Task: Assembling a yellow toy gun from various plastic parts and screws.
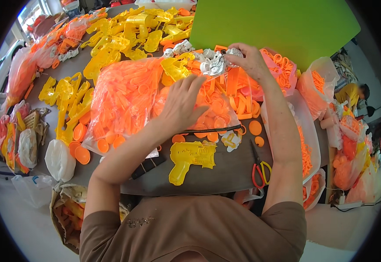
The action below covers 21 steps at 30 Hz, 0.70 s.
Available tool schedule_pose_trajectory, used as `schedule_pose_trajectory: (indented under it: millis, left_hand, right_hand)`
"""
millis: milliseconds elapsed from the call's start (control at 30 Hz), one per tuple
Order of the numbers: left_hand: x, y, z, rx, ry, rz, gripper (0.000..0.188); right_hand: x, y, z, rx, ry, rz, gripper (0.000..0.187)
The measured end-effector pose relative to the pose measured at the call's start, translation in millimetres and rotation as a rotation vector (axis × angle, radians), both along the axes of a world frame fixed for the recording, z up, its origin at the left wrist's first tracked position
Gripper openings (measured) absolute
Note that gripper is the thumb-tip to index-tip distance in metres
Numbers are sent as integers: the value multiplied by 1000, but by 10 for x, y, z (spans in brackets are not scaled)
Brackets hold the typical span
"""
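My left hand (182,105) is over the middle of the table with its fingers spread, holding nothing. Under and beside it lie clear bags of orange plastic parts (122,98). Farther away, my right hand (250,63) curls its fingers onto a white plastic part (234,54) at the far side of the orange pile. More white parts with dark wires (213,65) sit just left of those fingers. Closest to my body, a yellow toy-gun shell half (186,159) lies flat on the dark table (234,174). A white-and-yellow small part (231,140) rests beyond it.
Pliers with red and yellow handles (258,172) lie near my right forearm. Yellow shell parts (129,32) heap up at the far left. Bags of orange rings (280,70) line the right side, before a green panel (278,26). Another person (350,94) is in the right background.
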State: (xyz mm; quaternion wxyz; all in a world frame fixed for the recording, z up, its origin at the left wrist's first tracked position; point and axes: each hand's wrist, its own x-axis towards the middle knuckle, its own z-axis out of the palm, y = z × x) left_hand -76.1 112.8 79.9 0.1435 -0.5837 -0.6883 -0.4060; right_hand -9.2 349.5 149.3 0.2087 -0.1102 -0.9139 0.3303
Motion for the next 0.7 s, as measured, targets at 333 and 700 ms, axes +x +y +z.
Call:
schedule_pose_trajectory:
  millis: [333,700]
  left_hand:
    - [-505,614,17,119,-250,-185,29]
    - [-792,606,338,37,-275,23,29]
  right_hand:
    - [304,-94,-19,9,-150,22,39]
    - [438,-384,-118,415,-76,142,39]
